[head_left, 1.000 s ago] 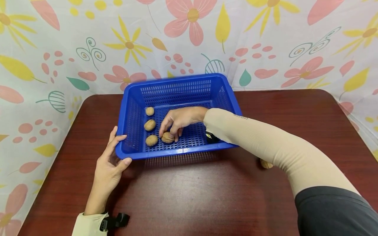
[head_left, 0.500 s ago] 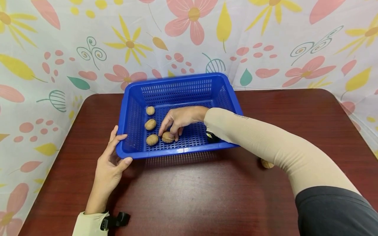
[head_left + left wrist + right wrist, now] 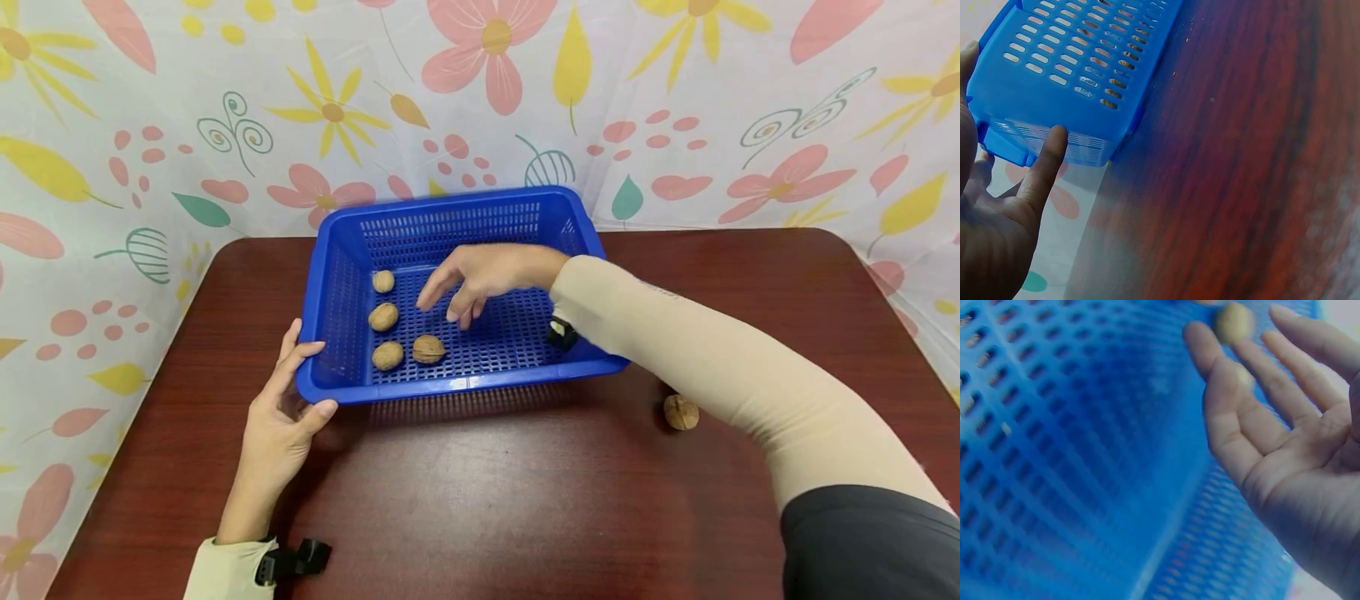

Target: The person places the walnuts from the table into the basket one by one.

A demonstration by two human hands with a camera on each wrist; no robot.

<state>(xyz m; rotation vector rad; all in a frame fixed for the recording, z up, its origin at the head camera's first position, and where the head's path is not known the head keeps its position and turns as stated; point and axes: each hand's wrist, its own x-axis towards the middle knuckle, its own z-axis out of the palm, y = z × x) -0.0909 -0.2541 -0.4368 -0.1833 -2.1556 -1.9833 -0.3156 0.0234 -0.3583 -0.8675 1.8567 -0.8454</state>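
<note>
A blue plastic basket (image 3: 465, 383) with slotted walls sits on the table. At its front left corner my left hand (image 3: 273, 429) grips it, thumb on the front and fingers at the left rim; the left wrist view shows a finger (image 3: 1047, 162) against the wall. My right hand (image 3: 495, 275) hovers inside the basket, fingers spread and holding nothing. Below its fingertips lies a walnut (image 3: 428, 349). Along the left side of the basket floor is a column of three walnuts: a front one (image 3: 387, 356), a middle one (image 3: 383, 317) and a back one (image 3: 383, 282).
Outside the basket, another walnut (image 3: 681, 412) rests on the dark red wooden table (image 3: 480, 500), close under my right forearm (image 3: 675, 333). A flower-printed cloth (image 3: 675, 108) hangs behind the table and along its left side.
My right hand has let go of the walnut and lifted up, back and to the right. That walnut stays beside the front one of the column. The left hand keeps its place.
</note>
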